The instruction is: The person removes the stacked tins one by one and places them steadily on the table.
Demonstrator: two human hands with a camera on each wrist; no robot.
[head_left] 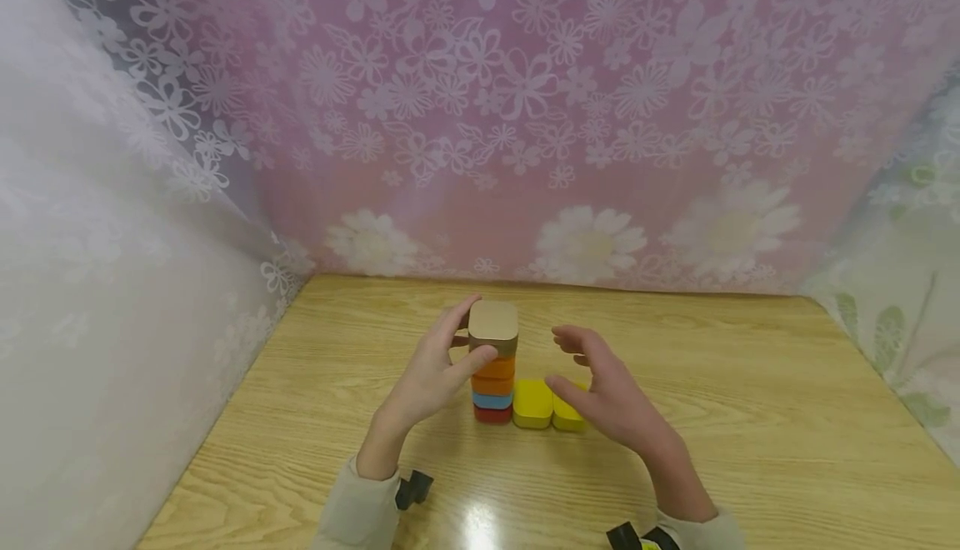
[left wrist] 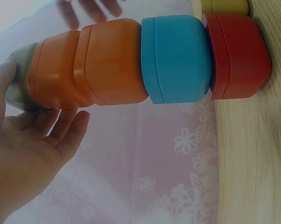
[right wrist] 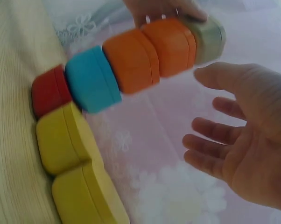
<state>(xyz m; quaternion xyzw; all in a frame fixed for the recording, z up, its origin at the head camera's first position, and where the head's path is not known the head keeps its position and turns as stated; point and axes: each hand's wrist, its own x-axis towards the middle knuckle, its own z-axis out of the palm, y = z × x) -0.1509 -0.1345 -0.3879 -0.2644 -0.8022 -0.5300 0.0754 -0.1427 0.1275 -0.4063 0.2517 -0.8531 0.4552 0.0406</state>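
A stack of rounded blocks stands mid-table: a red block [head_left: 492, 415] at the bottom, then a blue block [head_left: 492, 401], two orange blocks [head_left: 495, 375] and a tan block [head_left: 492, 322] on top. The stack leans a little in the wrist views. My left hand [head_left: 471, 335] pinches the tan block [right wrist: 208, 39] between thumb and fingers. Two yellow blocks [head_left: 532, 404] lie side by side on the table, touching the stack's right side. My right hand [head_left: 558, 358] hovers above them, fingers spread, apart from the stack and holding nothing [right wrist: 234, 140].
The wooden table [head_left: 750, 417] is walled in by a pink floral curtain [head_left: 525, 117] at the back and white cloth [head_left: 112, 283] at the left and right. Black wrist straps [head_left: 412, 487] show at the near edge.
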